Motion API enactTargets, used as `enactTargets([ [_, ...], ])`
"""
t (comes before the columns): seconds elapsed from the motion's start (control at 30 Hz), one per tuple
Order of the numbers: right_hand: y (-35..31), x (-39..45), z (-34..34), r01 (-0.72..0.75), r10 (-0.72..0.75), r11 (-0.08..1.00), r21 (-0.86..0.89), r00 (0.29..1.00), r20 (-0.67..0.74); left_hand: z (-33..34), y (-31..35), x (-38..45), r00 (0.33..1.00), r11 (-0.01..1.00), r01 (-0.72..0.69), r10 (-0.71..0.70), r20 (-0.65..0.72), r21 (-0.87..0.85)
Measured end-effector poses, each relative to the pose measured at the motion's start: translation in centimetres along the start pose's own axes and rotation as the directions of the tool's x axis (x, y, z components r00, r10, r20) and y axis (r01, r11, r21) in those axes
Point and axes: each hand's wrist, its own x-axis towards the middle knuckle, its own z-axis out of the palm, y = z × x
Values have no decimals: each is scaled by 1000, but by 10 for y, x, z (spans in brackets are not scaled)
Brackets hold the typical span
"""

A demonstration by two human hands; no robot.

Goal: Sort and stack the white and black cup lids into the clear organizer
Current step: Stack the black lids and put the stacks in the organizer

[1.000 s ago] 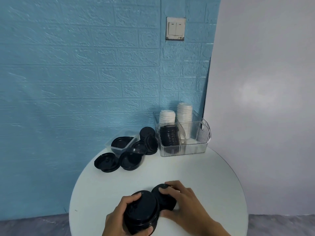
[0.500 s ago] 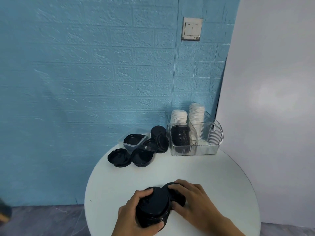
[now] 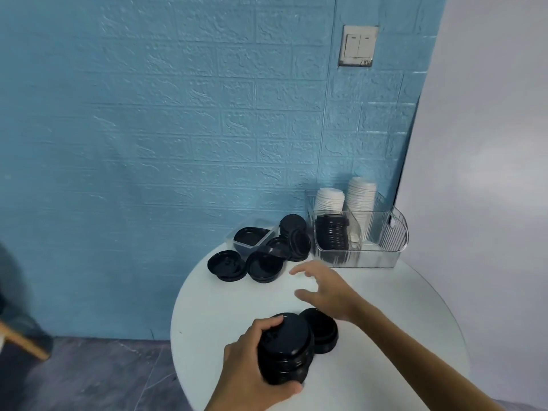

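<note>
A round white table [image 3: 385,307] is set against a blue wall [image 3: 178,129] with a brick pattern; a light switch [image 3: 358,46] is fixed high on that wall; a pale grey wall is seen on the right, and a dark grey floor [image 3: 89,375] on the left.

At the far right of the table a clear organizer [image 3: 394,244] is placed; two stacks of white lids [image 3: 360,200] are kept in its far part, and a row of black lids [image 3: 332,235] is stood in its near left part. Just left of it, loose black lids [image 3: 261,264] are piled around a small clear tub [image 3: 252,238].

At the near edge, a thick stack of black lids [image 3: 286,350] is held tight in the grip of the left hand [image 3: 252,372], with fingers curled round it; a shorter black stack [image 3: 320,329] is touching it on the right. The right hand [image 3: 326,289] is held above the table just beyond that stack; its grip is apart, with fingers spread, and nothing is held.
</note>
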Motion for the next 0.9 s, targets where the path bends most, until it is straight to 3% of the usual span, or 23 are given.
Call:
enactTargets([
  [0.1, -13, 35, 13, 77, -69, 987, -141, 996, 58, 0, 0, 1, 1000, 999, -18, 17, 12, 34],
  [0.23, -16, 65, 33, 92, -40, 928, -360, 988, 148, -1, 0, 1, 1000, 999, -13, 13, 3, 38],
  [0.37, -7, 77, 43, 81, -61, 858, -507, 997, 55, -2, 0, 2, 1000, 999, -20, 20, 11, 47],
  [0.47, -4, 73, 41, 53, -75, 898, -436, 997, -33, -2, -1, 2, 999, 998, -32, 32, 2, 50],
  [0.63, -8, 45, 16, 69, -87, 990, -124, 986, -142, -1, -2, 1, 999, 998, -48, 48, -1, 33],
  [0.77, -7, 17, 1, 76, -50, 986, 148, 984, -169, -1, -3, 1, 999, 998, -53, 53, -10, 21],
  [0.9, 0, 1, 2, 48, -45, 998, 28, 994, -101, 1, -4, 1, 999, 998, -49, 49, -16, 28],
])
